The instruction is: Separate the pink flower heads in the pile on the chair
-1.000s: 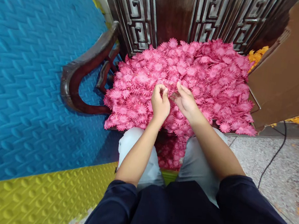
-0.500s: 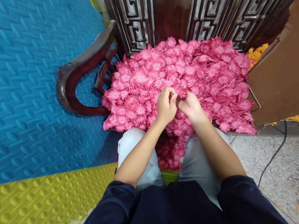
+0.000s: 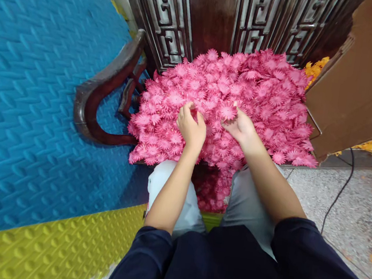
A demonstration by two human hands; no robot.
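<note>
A wide heap of pink flowers (image 3: 186, 88) lies before me, reaching up to the carved wood. My left hand (image 3: 192, 124) hovers over the front middle of the heap, thumb and fingers apart, holding nothing that shows. To its right, my right hand (image 3: 239, 125) has a pink flower (image 3: 227, 112) at its fingertips, the petals facing up. A gap separates the two hands. More pink flowers (image 3: 215, 192) lie lower down between my knees.
A dark curved wooden armrest (image 3: 89, 103) stands left of the heap, over blue matting (image 3: 30, 113) with a yellow strip (image 3: 54, 236). At right are a brown cardboard box (image 3: 367, 82), orange flowers (image 3: 315, 70) and a black cable (image 3: 341, 189). Carved panels (image 3: 212, 14) rise behind.
My hands have parted. The left has moved left and opened; the right has stayed nearly in place, and the flower at its fingertips now shows its face.
</note>
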